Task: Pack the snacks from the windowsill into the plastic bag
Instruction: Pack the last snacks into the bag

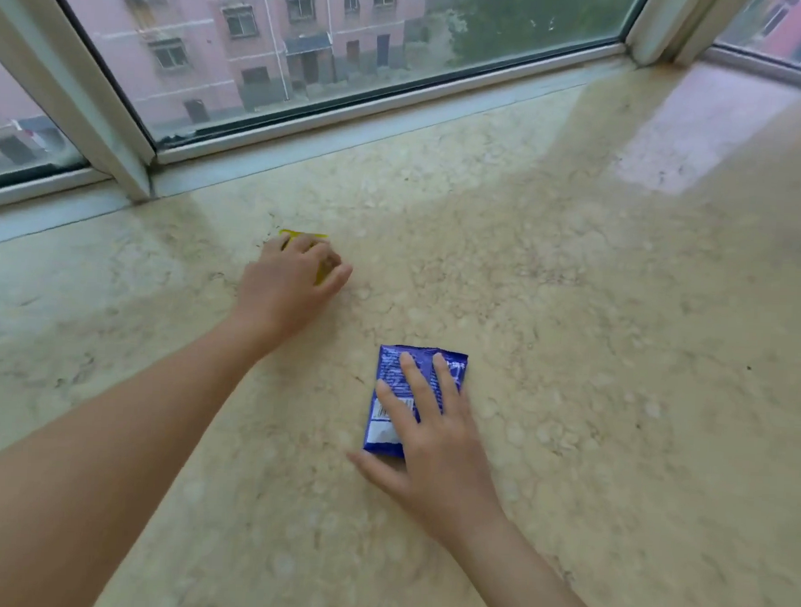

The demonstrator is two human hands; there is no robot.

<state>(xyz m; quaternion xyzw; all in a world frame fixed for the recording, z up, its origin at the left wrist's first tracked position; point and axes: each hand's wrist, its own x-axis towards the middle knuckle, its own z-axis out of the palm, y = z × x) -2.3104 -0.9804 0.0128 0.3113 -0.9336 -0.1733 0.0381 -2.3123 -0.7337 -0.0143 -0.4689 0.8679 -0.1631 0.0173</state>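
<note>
Reaching across the marble windowsill (574, 312) in the head view, the left hand (288, 283) covers a small yellow snack packet (305, 236) lying near the window frame (120, 117), its fingers curled down over the packet so that only a yellow edge shows beyond them; whether they already pinch it I cannot tell. Nearer the person, the right hand (433, 444) lies flat on a blue snack packet (391, 395), fingers straight and spread across its printed back, thumb out to the side on the stone. Both packets lie flat on the sill, well apart from each other. No plastic bag appears anywhere in this view. The step in hand looks like picking up both snacks at once. To do it well, each flat packet probably wants sliding or tipping so that a fingertip gets under an edge, since thin wrappers sit flush on smooth stone and slip away under a downward press.
</note>
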